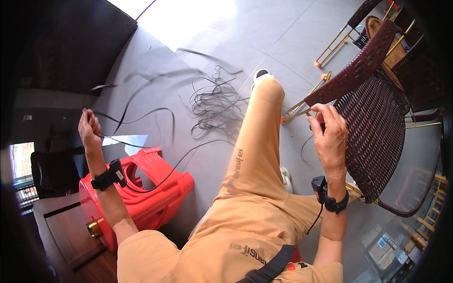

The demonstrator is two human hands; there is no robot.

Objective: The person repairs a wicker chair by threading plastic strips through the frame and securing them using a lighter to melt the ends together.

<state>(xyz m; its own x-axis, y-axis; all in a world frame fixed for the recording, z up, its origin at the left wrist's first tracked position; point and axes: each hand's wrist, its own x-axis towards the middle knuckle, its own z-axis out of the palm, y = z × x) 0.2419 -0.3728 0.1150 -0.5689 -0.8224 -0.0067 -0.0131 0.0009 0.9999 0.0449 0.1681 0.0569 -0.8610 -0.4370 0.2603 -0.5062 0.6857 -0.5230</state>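
My left hand [89, 126] is raised at the far left, its fingers closed round a black flat strip [163, 109]. The strip trails in loops, blurred in places, toward a loose tangle of dark strip [212, 106] on the floor ahead of my legs. On the right, my right hand [329, 134] is curled beside a dark woven chair [373, 132]. Between its thumb and fingers sits something small and dark that I cannot make out. A thin dark strand hangs below that hand. Each wrist wears a black band with a small device.
A red plastic stool [160, 198] lies on its side at my left, near a brown wooden panel [66, 231]. More woven chairs with gold metal legs [330, 49] stand at the upper right. A large dark cabinet-like block [75, 42] fills the upper left. Pale floor tiles [278, 35] stretch ahead.
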